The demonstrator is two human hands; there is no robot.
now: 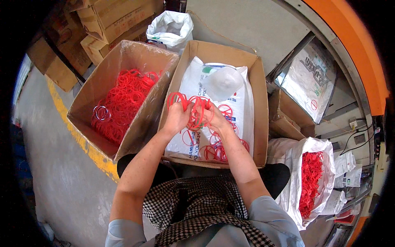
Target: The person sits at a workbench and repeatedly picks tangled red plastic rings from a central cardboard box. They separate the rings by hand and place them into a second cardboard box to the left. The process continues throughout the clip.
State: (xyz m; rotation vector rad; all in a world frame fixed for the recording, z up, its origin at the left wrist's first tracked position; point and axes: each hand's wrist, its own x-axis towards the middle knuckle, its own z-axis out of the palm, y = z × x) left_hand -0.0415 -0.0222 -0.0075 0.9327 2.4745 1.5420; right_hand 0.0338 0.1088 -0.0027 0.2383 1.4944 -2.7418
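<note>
In the frame's centre, the person's left hand (177,118) and right hand (212,116) each close a curled grip on thin, round red plastic rings (196,103), above a white printed sack (245,113) inside a brown cardboard box (260,119).

Through my camera I see brown boxes (117,17) piled far left, a yellow line (96,156) on the gray floor (61,181), and orange trim (349,39) far right.
</note>
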